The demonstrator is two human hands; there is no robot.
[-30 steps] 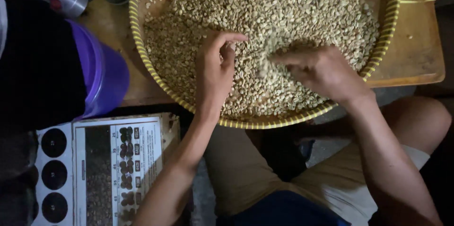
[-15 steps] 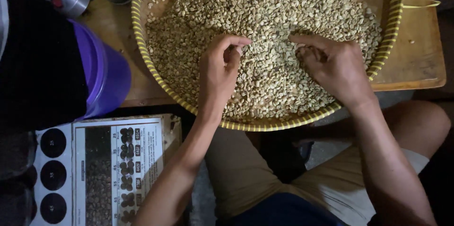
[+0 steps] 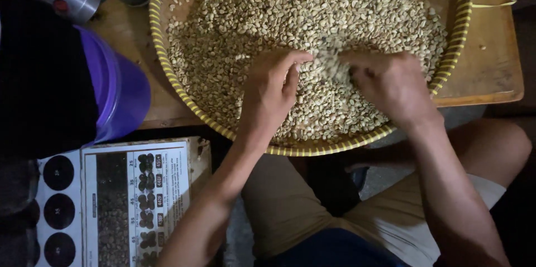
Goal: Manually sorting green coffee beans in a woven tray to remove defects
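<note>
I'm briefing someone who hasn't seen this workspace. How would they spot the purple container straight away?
Start from the big round woven tray with the yellow rim, full of pale beans, on the wooden table. Look past the tray's left edge, on the side of the person's left hand: the purple container stands at the table's near corner. It is the only bright purple, smooth plastic thing there.
</note>
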